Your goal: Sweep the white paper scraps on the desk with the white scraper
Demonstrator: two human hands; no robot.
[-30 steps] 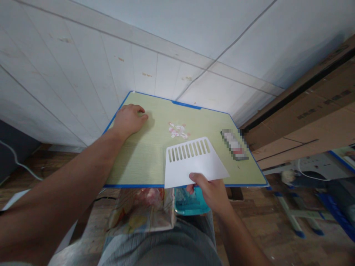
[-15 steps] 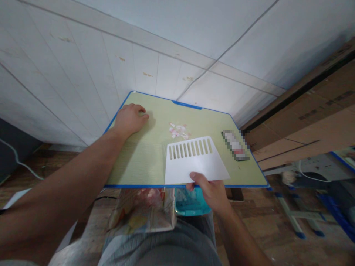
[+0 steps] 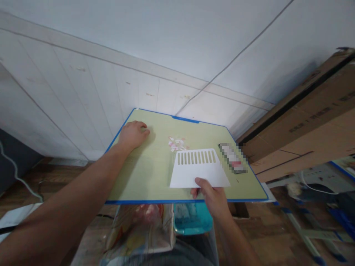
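My right hand [image 3: 212,195] pinches the near edge of a white slotted card [image 3: 198,175], thumb on top and fingers beneath. A row of several long slots runs along the card's far side. Just beyond the card lies a small loose pile of pink and white pieces [image 3: 177,143], too small to name. My left hand [image 3: 134,135] rests on the left part of the pale yellow-green tabletop [image 3: 149,170], thumb apart from loosely bent fingers. Nothing shows in it.
A blue rim edges the table. At its right lies a pixelated flat item [image 3: 233,159]. Below the front edge are an open box [image 3: 166,236] with pinkish contents and a turquoise bin [image 3: 203,220]. A wall stands behind; cardboard boxes [image 3: 294,129] are at right.
The camera view has tilted up, so the table sits lower. The slotted card has moved away from the front edge, closer to the pile. My left hand stays in place on the table.
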